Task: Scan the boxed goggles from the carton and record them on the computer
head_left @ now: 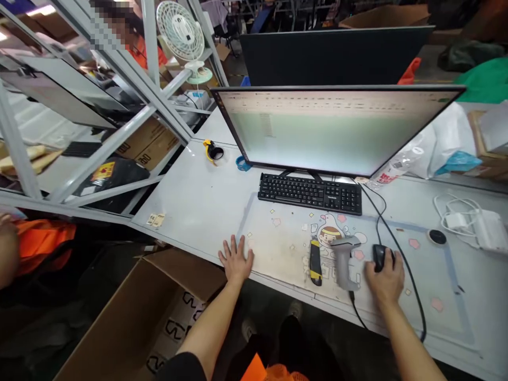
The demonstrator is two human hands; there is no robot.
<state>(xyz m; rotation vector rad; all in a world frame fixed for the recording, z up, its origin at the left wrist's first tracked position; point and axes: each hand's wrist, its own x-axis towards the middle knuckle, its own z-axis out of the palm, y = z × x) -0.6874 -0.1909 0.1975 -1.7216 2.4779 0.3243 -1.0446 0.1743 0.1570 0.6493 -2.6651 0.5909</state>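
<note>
My left hand (237, 260) lies flat on the front edge of the desk, fingers spread, holding nothing. Under my right hand (386, 278) is a black computer mouse (380, 256), with the fingers wrapped over it. Between my hands, on a printed desk mat (273, 248), lie a grey barcode scanner (345, 264) and a yellow-and-black box cutter (315, 264). Behind them sits a black keyboard (309, 192). Above it stands a monitor (329, 135) showing a pale document or sheet whose text is too small to read.
An open cardboard box (130, 307) stands below the desk at left. A tape dispenser (213, 152) and blue tape roll (243, 163) are left of the monitor. At right lie a white charger (490, 228) and a round black-topped object (437, 237). A fan (180, 30) hangs on the metal frame.
</note>
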